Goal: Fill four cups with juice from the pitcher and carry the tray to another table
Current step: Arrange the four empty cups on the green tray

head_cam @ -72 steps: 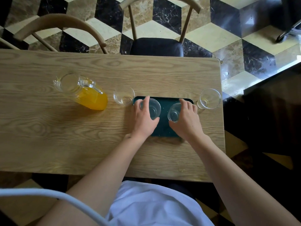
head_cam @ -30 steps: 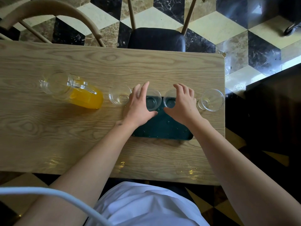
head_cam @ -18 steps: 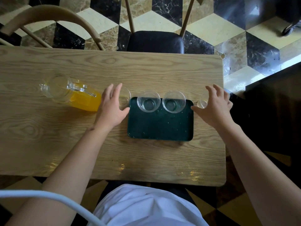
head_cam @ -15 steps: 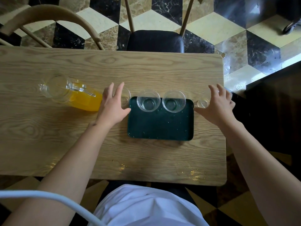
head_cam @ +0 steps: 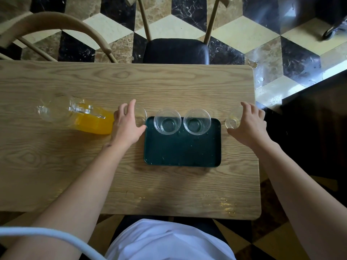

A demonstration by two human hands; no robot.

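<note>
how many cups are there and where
4: two cups at the tray's far edge, one under the left hand, one by the right hand.

**What you can't see from your head camera**

Your left hand (head_cam: 127, 124) covers most of the cup on the table (head_cam: 56, 166) left of the tray (head_cam: 182, 151). Your right hand (head_cam: 247, 124) hides the far-right cup's right half. You can't tell whether either hand grips its cup. The table's left end runs off-frame.

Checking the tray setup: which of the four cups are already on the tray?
The two middle cups, left one and right one, stand on the green tray's far edge; the outer two sit on the table.
</note>
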